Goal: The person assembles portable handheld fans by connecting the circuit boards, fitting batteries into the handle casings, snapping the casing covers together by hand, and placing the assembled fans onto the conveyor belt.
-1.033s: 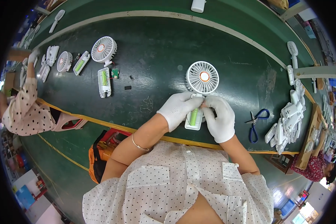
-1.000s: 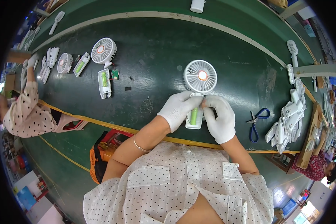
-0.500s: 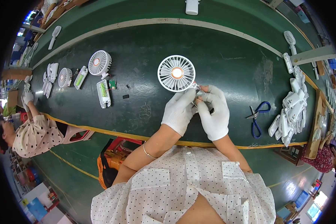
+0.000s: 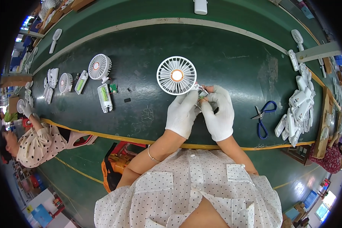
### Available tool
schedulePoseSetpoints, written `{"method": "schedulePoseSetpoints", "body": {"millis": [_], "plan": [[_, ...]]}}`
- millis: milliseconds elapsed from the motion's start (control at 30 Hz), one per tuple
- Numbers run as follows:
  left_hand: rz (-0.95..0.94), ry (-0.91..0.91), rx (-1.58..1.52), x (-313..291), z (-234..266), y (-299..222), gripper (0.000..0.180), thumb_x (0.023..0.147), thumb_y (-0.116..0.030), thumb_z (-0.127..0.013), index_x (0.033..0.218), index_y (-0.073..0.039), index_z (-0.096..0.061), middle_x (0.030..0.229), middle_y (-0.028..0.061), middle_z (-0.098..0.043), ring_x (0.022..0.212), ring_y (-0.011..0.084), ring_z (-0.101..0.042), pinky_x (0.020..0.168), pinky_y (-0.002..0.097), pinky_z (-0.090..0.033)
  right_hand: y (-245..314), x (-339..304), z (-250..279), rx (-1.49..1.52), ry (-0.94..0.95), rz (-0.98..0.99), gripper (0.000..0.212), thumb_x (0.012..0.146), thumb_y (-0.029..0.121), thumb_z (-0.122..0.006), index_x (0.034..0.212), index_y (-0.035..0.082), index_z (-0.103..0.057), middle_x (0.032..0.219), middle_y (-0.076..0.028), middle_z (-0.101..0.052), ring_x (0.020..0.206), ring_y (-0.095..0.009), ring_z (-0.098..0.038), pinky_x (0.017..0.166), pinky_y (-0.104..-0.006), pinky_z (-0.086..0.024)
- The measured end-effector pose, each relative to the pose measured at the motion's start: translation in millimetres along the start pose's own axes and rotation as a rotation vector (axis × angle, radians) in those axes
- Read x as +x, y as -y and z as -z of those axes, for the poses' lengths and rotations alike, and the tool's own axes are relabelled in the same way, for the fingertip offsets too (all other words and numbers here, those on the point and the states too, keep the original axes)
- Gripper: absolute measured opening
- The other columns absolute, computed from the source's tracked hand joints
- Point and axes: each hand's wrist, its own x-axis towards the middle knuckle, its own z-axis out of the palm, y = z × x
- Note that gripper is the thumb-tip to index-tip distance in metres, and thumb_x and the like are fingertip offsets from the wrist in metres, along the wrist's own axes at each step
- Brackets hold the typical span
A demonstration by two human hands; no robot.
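A white handheld fan (image 4: pixel 164 84) with a round slatted grille and an orange ring faces up in front of me. My white-gloved left hand (image 4: pixel 180 117) is closed around its neck and handle, just below the grille. My gloved right hand (image 4: pixel 220 116) is closed too, its fingertips pinching at the fan's handle end beside the left fingers. Small green and metallic-looking parts show between the fingertips; the gloves hide most of the handle. To the right of my right hand lie blue-handled scissors (image 4: pixel 262 127), blades parted.
On the left lie an opened fan (image 4: pixel 99 68) with a green circuit board (image 4: pixel 113 87), another fan (image 4: pixel 65 83) and several white casings (image 4: pixel 49 89). A pile of white casings (image 4: pixel 301 102) sits at the right edge. Far left, a co-worker (image 4: pixel 38 144) holds a fan.
The fan in my hands has shifted slightly left, and the right fingers have moved a little at its handle end. A fan now shows at the co-worker's hand.
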Motion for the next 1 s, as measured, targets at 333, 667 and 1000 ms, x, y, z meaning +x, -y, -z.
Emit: {"method": "schedulePoseSetpoints", "body": {"millis": [333, 667, 1000], "plan": [[-0.125, 0.005, 0.57, 1.4, 24.6, -4.4, 0.034, 0.093, -0.012, -0.062, 0.123, 0.004, -0.059, 0.095, 0.0028, -0.065, 0.081, 0.0075, -0.06, 0.07, 0.0232, -0.049, -2.5, 20.6, 23.6, 0.278, 0.199, -0.141, 0.019, 0.089, 0.001, -0.063, 0.107, -0.002, -0.068, 0.115, -0.012, -0.067, 0.102, -0.017, -0.065, 0.093, -0.0289, -0.05], [-0.114, 0.168, 0.892, -14.7, 4.1, -29.9, 0.039, 0.093, -0.009, -0.062, 0.129, 0.004, -0.055, 0.113, 0.0101, -0.068, 0.096, 0.0113, -0.062, 0.088, 0.0278, -0.05, -7.6, 36.9, 38.5, 0.743, 0.438, -0.61, 0.022, 0.093, 0.009, -0.066, 0.111, -0.003, -0.067, 0.109, -0.01, -0.069, 0.093, -0.012, -0.064, 0.086, -0.0294, -0.051], [-0.212, 0.103, 1.033, -16.2, 2.2, -27.5, 0.031, 0.092, -0.012, -0.064, 0.12, 0.002, -0.062, 0.099, 0.008, -0.071, 0.091, 0.0094, -0.063, 0.083, 0.0275, -0.051, 13.9, 28.9, 24.9, 0.431, 0.325, -0.434, 0.021, 0.087, -0.005, -0.061, 0.108, -0.003, -0.059, 0.106, -0.009, -0.065, 0.088, -0.011, -0.064, 0.076, -0.0249, -0.053]]}}
